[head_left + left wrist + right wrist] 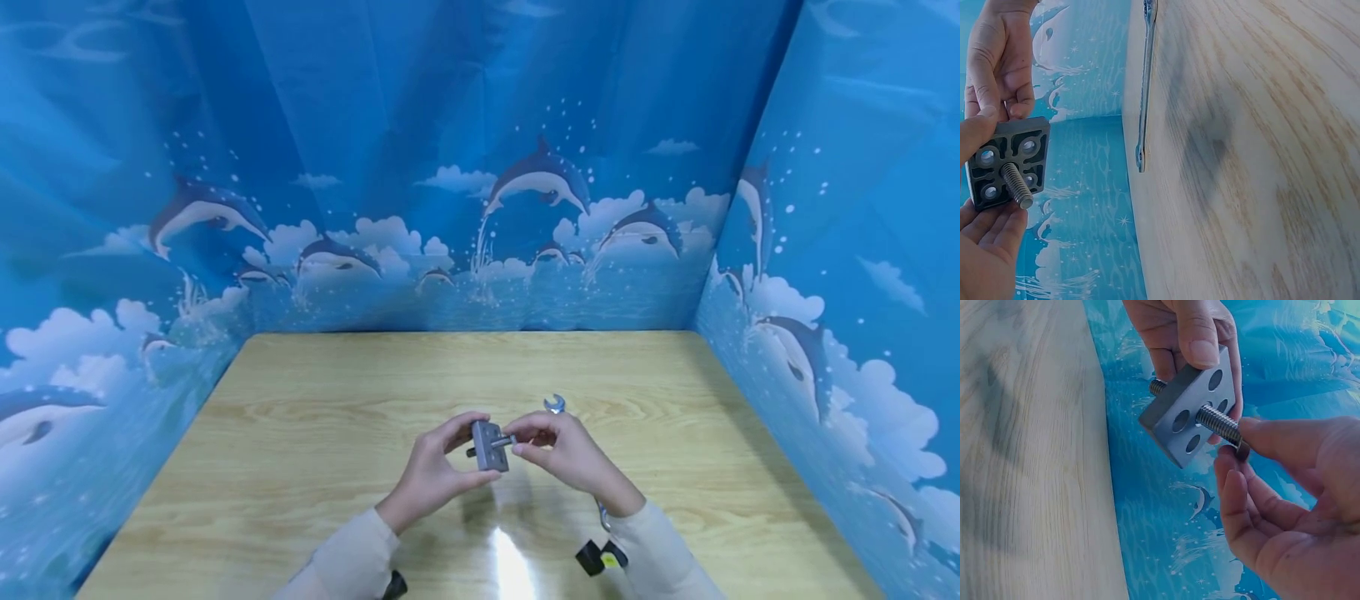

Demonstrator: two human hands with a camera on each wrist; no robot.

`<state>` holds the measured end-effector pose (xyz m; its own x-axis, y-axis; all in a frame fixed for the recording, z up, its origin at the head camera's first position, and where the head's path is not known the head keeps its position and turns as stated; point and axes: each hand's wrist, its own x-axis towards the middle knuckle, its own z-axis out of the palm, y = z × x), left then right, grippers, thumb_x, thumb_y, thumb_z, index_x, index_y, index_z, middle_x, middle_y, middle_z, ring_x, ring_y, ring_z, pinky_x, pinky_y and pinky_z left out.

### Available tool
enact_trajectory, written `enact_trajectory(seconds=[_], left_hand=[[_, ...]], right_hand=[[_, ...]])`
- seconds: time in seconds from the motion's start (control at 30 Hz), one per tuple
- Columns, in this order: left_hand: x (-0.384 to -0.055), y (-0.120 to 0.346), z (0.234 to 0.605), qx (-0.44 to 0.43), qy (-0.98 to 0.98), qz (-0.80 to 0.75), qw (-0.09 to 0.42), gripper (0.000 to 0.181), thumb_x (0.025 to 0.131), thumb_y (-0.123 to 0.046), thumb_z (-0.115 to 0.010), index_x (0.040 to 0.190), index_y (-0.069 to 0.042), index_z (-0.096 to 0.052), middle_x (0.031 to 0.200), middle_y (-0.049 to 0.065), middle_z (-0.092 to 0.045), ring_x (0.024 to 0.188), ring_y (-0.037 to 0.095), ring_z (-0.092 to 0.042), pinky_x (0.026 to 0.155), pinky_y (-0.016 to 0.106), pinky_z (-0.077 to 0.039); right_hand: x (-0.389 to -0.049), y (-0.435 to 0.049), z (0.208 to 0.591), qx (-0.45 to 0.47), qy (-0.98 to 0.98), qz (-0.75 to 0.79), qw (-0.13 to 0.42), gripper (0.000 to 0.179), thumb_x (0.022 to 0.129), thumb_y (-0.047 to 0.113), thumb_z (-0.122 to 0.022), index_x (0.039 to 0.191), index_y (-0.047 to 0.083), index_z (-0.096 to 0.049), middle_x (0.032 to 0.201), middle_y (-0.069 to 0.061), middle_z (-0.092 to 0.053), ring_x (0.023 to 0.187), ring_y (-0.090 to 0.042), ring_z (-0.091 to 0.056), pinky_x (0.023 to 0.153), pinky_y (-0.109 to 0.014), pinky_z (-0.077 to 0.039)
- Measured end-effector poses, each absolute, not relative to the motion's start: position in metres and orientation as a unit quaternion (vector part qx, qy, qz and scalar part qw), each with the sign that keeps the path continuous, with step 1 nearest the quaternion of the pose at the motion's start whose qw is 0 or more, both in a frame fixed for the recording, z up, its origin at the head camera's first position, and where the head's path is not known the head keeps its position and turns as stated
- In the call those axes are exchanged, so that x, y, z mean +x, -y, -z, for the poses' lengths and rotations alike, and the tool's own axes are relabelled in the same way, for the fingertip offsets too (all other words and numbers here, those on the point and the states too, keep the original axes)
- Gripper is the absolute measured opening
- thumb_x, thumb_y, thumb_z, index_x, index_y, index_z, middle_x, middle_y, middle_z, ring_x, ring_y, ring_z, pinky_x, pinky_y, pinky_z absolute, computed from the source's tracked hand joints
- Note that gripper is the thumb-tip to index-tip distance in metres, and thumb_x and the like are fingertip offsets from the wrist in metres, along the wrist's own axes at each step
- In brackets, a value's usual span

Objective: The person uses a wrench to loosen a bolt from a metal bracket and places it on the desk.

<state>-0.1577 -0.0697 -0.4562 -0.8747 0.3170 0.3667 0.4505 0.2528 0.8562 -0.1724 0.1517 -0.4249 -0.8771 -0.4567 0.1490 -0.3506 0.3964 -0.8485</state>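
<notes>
1. Grey square plate (1197,400) is held up above the table, edge-on to us in the head view, with a smooth face toward our right hand and a ribbed face on the other side.
2. Threaded bolt (1219,425) runs through its middle; we see thread on both sides, the headed end toward our right hand.
3. Four round holes surround the bolt on the smooth face, one near each corner.
4. Our left hand (435,471) grips the plate by opposite edges, thumb on one and fingers on the other.
5. Our right hand (566,450) pinches the bolt near its head, between thumb and forefinger.
6. Beneath our right hand and forearm, a metal wrench (1145,87) lies on the table, its middle hidden in the head view.
7. Light sleeves (348,558) cover both our forearms, with a black object (590,557) beside the right one.
8. Under everything we have the wood-grain table (315,400), bearing shadows and one bright reflection.
9. Blue backdrop (375,125) printed with dolphins and clouds encloses its far edge and sides.
</notes>
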Motion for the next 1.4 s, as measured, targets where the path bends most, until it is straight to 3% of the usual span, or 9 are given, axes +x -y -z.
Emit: enact_trajectory(seconds=[0.13, 0.33, 0.5, 0.7, 0.9, 1.13, 1.27, 1.4], left_hand=[[-0.1593, 0.0698, 0.4550, -0.244, 0.793, 0.555, 0.066, 0.073, 0.064, -0.013, -0.088, 0.130, -0.014, -0.055, 0.123, 0.002, -0.064, 0.112, 0.011, -0.061, 0.100, 0.023, -0.048], [-0.1583, 0.0704, 0.4554, -0.244, 0.794, 0.553, 0.067, 0.074, 0.064, -0.012, -0.088, 0.130, -0.007, -0.055, 0.123, 0.007, -0.064, 0.112, 0.013, -0.061, 0.100, 0.023, -0.048], [-0.1583, 0.0704, 0.4566, -0.243, 0.795, 0.551, 0.069, 0.074, 0.064, -0.012, -0.088, 0.130, -0.013, -0.055, 0.125, 0.005, -0.063, 0.112, 0.013, -0.061, 0.100, 0.022, -0.048], [-0.1587, 0.0702, 0.4576, -0.247, 0.791, 0.556, 0.066, 0.074, 0.064, -0.013, -0.088, 0.130, -0.019, -0.055, 0.123, 0.004, -0.064, 0.112, 0.013, -0.062, 0.100, 0.025, -0.049], [-0.1582, 0.0696, 0.4589, -0.254, 0.787, 0.559, 0.061, 0.074, 0.065, -0.015, -0.088, 0.131, -0.021, -0.055, 0.123, 0.006, -0.064, 0.112, 0.015, -0.062, 0.100, 0.027, -0.049], [-0.1566, 0.0700, 0.4595, -0.255, 0.792, 0.551, 0.062, 0.074, 0.064, -0.014, -0.088, 0.131, -0.017, -0.055, 0.124, 0.002, -0.064, 0.112, 0.013, -0.062, 0.099, 0.023, -0.048], [-0.1567, 0.0703, 0.4568, -0.254, 0.793, 0.551, 0.058, 0.075, 0.064, -0.014, -0.088, 0.131, -0.018, -0.054, 0.124, 0.004, -0.064, 0.112, 0.014, -0.062, 0.100, 0.024, -0.048], [-0.1570, 0.0702, 0.4565, -0.255, 0.790, 0.555, 0.055, 0.074, 0.065, -0.015, -0.087, 0.131, -0.019, -0.054, 0.124, 0.007, -0.064, 0.112, 0.014, -0.062, 0.100, 0.024, -0.048]], right_hand=[[-0.1731, -0.1520, 0.4240, -0.258, -0.827, 0.498, 0.045, 0.022, 0.088, 0.011, -0.069, 0.110, 0.009, -0.070, 0.104, -0.005, -0.071, 0.089, -0.014, -0.064, 0.080, -0.024, -0.057], [-0.1731, -0.1522, 0.4266, -0.223, -0.821, 0.521, 0.069, 0.035, 0.095, 0.027, -0.061, 0.121, 0.003, -0.063, 0.104, -0.012, -0.069, 0.089, -0.019, -0.067, 0.078, -0.024, -0.059], [-0.1726, -0.1523, 0.4267, -0.168, -0.809, 0.556, 0.089, 0.044, 0.098, 0.034, -0.054, 0.115, -0.006, -0.062, 0.091, -0.012, -0.067, 0.082, -0.025, -0.067, 0.073, -0.027, -0.061], [-0.1732, -0.1515, 0.4277, -0.154, -0.823, 0.534, 0.115, 0.043, 0.097, 0.038, -0.055, 0.109, -0.002, -0.066, 0.079, -0.008, -0.067, 0.067, -0.019, -0.063, 0.061, -0.028, -0.060], [-0.1726, -0.1489, 0.4273, -0.157, -0.828, 0.526, 0.112, 0.037, 0.094, 0.035, -0.060, 0.098, 0.000, -0.069, 0.073, -0.006, -0.066, 0.062, -0.017, -0.060, 0.056, -0.028, -0.059], [-0.1711, -0.1514, 0.4255, -0.233, -0.843, 0.480, 0.063, 0.021, 0.087, 0.017, -0.070, 0.105, 0.006, -0.070, 0.093, -0.003, -0.069, 0.080, -0.014, -0.063, 0.072, -0.024, -0.058], [-0.1699, -0.1522, 0.4240, -0.265, -0.842, 0.468, 0.038, 0.021, 0.084, 0.006, -0.071, 0.104, 0.008, -0.071, 0.104, -0.003, -0.067, 0.088, -0.016, -0.063, 0.082, -0.027, -0.057], [-0.1697, -0.1529, 0.4228, -0.268, -0.839, 0.473, 0.040, 0.022, 0.085, 0.010, -0.072, 0.106, 0.008, -0.071, 0.106, -0.005, -0.066, 0.089, -0.016, -0.063, 0.083, -0.027, -0.057]])
